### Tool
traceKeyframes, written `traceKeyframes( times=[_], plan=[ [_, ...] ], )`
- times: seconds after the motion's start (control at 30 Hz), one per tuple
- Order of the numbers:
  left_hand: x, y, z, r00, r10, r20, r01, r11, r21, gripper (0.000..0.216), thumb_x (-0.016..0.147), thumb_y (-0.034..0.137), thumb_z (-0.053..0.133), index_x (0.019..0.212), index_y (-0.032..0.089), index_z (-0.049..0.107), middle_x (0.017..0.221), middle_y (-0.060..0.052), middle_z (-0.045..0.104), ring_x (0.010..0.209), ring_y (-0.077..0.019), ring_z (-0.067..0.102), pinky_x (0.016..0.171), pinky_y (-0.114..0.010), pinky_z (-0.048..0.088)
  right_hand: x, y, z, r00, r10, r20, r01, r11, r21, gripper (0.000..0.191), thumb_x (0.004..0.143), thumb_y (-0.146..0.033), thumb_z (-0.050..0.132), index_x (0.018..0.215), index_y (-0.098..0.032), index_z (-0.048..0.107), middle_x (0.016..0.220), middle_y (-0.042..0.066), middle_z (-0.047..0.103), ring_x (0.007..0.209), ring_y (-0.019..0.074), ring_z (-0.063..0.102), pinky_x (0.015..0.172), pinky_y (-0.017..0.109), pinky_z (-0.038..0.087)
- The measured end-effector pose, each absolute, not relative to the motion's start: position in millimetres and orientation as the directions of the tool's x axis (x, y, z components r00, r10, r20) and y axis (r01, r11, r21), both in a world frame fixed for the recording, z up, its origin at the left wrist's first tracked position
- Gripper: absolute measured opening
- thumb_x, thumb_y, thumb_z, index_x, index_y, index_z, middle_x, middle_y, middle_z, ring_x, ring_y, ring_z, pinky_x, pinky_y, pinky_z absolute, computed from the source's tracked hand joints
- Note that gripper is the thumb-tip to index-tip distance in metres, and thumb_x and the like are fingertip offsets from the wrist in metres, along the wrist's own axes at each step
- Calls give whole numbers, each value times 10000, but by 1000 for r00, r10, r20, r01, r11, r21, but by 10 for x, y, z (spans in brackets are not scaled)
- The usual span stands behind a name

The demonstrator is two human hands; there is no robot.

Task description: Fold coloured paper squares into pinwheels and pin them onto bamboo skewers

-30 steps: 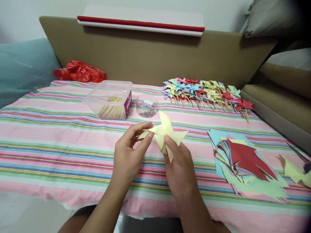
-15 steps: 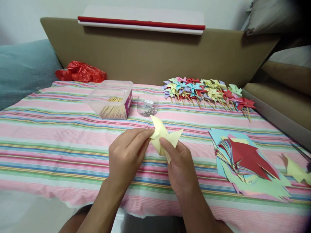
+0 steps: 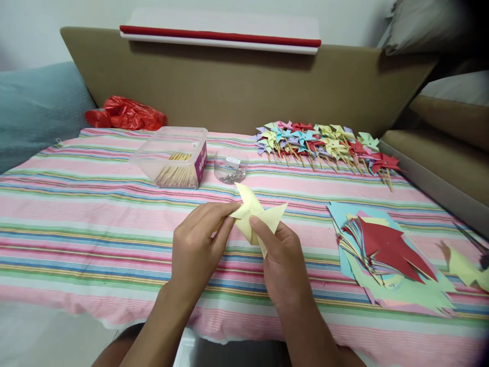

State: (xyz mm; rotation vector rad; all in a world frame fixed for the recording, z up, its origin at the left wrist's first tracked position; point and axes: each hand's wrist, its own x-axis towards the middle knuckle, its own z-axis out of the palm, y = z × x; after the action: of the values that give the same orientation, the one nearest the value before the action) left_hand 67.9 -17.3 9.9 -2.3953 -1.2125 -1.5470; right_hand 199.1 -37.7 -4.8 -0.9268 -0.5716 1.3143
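Between my hands, above the striped cloth, is a pale yellow paper pinwheel (image 3: 250, 211) with its points folded toward the middle. My right hand (image 3: 280, 255) grips it from the lower right, thumb on the front near the centre and fingers behind. My left hand (image 3: 200, 239) pinches the pinwheel's left edge between thumb and fingers. Just beyond stand a round clear tub (image 3: 231, 173) of small metal pins and a clear plastic box (image 3: 168, 148) holding many wooden sticks (image 3: 178, 173).
Finished pinwheels on sticks (image 3: 324, 140) lie at the back right. A stack of cut coloured paper (image 3: 397, 250) sits to the right, with a loose yellow piece (image 3: 464, 267) and scissors (image 3: 471, 237) beyond. A red plastic bag (image 3: 130, 113) lies at the back left.
My left hand's fingers have shifted slightly outward along the pinwheel's left edge, baring more of the left point. My right hand keeps its hold.
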Motion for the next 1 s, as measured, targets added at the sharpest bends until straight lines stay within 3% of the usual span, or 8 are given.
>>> traceKeyframes(
  times=[0.17,0.23,0.37,0.43,0.5,0.6,0.83,1.0],
  plan=[
    [700,-187,99,161,617,771,605,-679,417,223,909,67,619,1057,205,713,986,-38,774,926,-174,702,837,-304,540,1980,-391,-47,207,970,-125,-548,9,-837,274,744,-368,820,940,-183,768,899,31,743,832,188,623,784,328,476],
    [700,-187,107,130,689,713,546,-650,528,270,912,96,616,1143,221,680,1081,-45,760,989,-185,692,875,-318,532,1978,-393,-29,226,966,-123,-564,27,-825,269,758,-366,806,963,-195,770,930,38,756,856,204,643,801,341,484],
    [728,-191,129,46,926,374,159,-376,913,339,940,267,621,1274,226,576,1232,-78,704,1124,-215,656,926,-338,524,1998,-380,22,283,949,-142,-637,75,-767,195,762,-333,803,919,-221,776,977,22,772,909,199,664,835,329,500],
    [789,-209,126,84,978,189,-38,-186,982,305,936,352,635,1209,216,623,1177,-80,722,1080,-215,674,902,-317,527,2009,-372,39,304,939,-160,-658,86,-748,156,747,-315,815,868,-225,775,938,8,774,888,186,668,813,308,508],
    [888,-239,109,161,985,66,-170,-38,985,284,904,371,685,1139,212,680,1101,-70,743,1026,-207,690,877,-290,524,2007,-369,43,304,938,-164,-671,89,-736,156,742,-302,819,871,-224,777,919,5,775,874,181,674,796,298,514],
    [1055,-290,74,178,984,-4,-332,64,941,240,849,330,759,1057,214,726,998,-41,746,973,-188,686,864,-269,516,1976,-373,26,276,952,-134,-673,92,-734,174,778,-303,797,928,-216,781,968,22,784,912,192,686,823,311,521],
    [1178,-334,31,4,997,-72,-498,64,865,138,815,306,788,820,174,748,852,-27,704,847,-158,622,812,-273,489,1893,-402,-15,266,962,-67,-618,117,-777,240,846,-334,749,1052,-214,763,1025,38,781,974,220,689,860,351,527],
    [1157,-335,22,-50,996,-70,-504,35,863,146,807,321,792,807,179,756,849,-26,712,834,-161,622,811,-280,488,1863,-408,-17,246,966,-81,-605,88,-791,259,828,-340,758,1049,-205,748,1046,44,776,1010,238,689,896,366,521]
  ],
)
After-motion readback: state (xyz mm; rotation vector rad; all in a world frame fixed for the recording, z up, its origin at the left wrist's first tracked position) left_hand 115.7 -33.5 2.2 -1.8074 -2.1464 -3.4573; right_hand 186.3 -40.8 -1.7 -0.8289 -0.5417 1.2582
